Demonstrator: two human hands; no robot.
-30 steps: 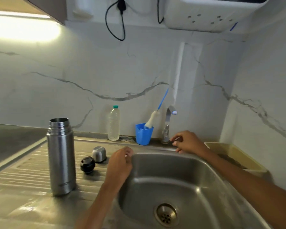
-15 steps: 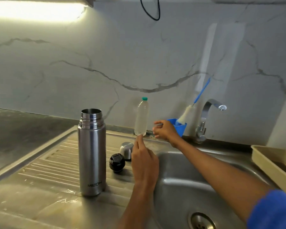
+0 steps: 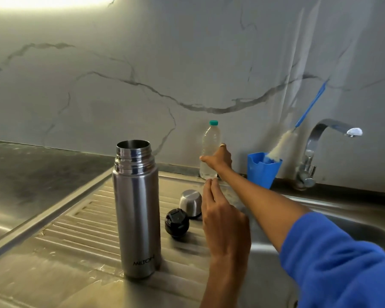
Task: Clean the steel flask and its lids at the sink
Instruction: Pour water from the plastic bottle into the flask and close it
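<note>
Right hand [image 3: 218,157] now at clear bottle [image 3: 210,150], fingers wrapping it, left hand [image 3: 222,221] fingers relaxed, ribbed steel drainboard [image 3: 76,223], marble wall [image 3: 165,63].

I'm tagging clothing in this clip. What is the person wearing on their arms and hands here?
The right arm has a bright blue sleeve pushed up above the elbow, so the forearm is bare. The left arm shows no sleeve in the picture. The right hand and the left hand are both bare: no gloves. No rings, watch or bracelet show.
</note>
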